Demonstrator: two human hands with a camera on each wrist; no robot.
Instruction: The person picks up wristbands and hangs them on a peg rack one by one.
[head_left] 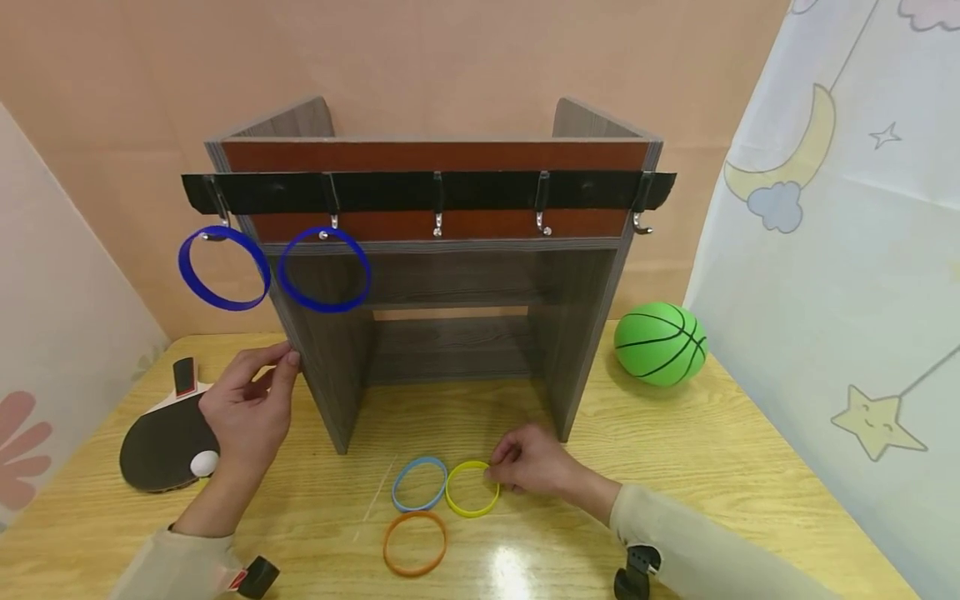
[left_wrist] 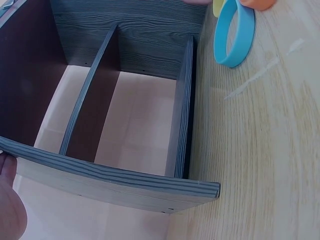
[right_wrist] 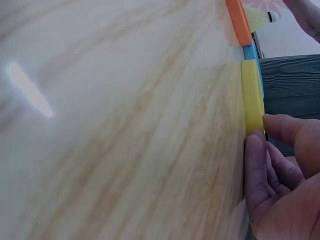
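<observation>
A yellow wristband (head_left: 473, 515) lies on the table, and my right hand (head_left: 534, 460) pinches its right side between thumb and fingers. In the right wrist view the thumb meets the upper edge of the yellow band (right_wrist: 252, 92). A light blue wristband (head_left: 395, 492) and an orange wristband (head_left: 415, 573) lie close by. My left hand (head_left: 251, 408) grips the front edge of the left side panel of a grey wooden shelf unit (head_left: 318, 375) with thumb and forefinger; the fingertips are partly hidden. Two dark blue wristbands (head_left: 227, 305) hang from the leftmost hooks.
A black hook rail (head_left: 487, 192) with several metal hooks spans the shelf front. On the left lie a table tennis bat (head_left: 161, 446) and a white ball (head_left: 204, 463). A green ball (head_left: 660, 343) sits right of the shelf. Fabric walls surround the table (head_left: 675, 467).
</observation>
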